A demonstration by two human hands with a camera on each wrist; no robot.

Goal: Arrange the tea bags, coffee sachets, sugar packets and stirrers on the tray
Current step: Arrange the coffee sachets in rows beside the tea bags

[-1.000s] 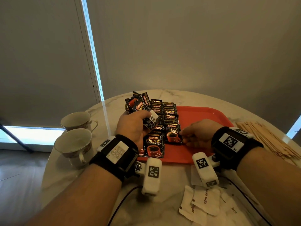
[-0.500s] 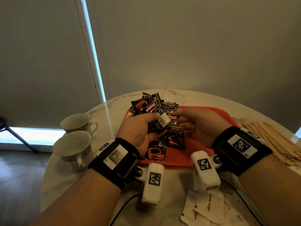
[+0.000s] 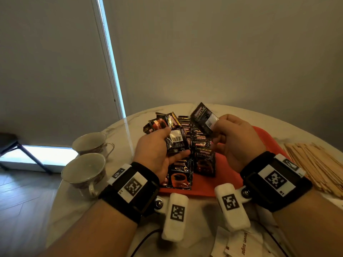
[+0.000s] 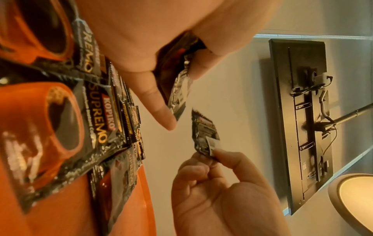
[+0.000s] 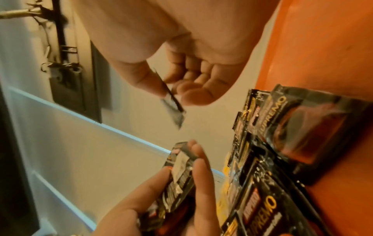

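Note:
My left hand holds a bunch of black coffee sachets above the left part of the orange tray. My right hand pinches one coffee sachet by its corner, lifted above the tray; the same single sachet shows in the left wrist view, and edge-on as the pinched sachet in the right wrist view. A row of overlapping coffee sachets lies on the tray, with two large ones nearest me. Wooden stirrers lie in a heap to the right. White sugar packets lie near the table's front edge.
Two teacups stand at the left of the round marble table. A cable runs across the table near me. The tray's right half is bare orange. Wall and window blinds stand behind the table.
My right hand has left the tray row, reached to the bunch in my left hand and lifted one sachet away up and to the right. The left hand has risen slightly.

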